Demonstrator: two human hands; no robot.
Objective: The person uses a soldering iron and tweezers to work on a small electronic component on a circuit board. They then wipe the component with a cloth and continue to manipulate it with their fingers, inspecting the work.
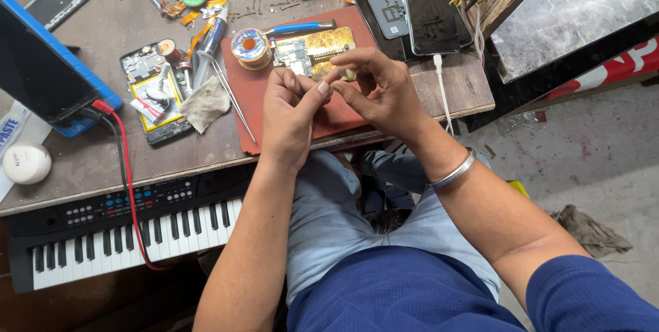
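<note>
My left hand (288,116) and my right hand (381,88) meet over the near edge of a red work mat (240,99). Their fingertips touch around something too small to make out. My left hand is curled, thumb up. On my right wrist is a metal bangle (453,171). Just beyond my hands, on the mat, lie a gold-coloured circuit board (316,47), a spool of solder wire (250,47) and a blue-handled tool (298,28).
An opened phone (154,92), a grey cloth (204,103) and tweezers (230,95) lie left of the mat. A blue-cased tablet (48,71) trails a red lead. A keyboard (130,226) sits under the desk edge. Phones (425,6) lie at the back.
</note>
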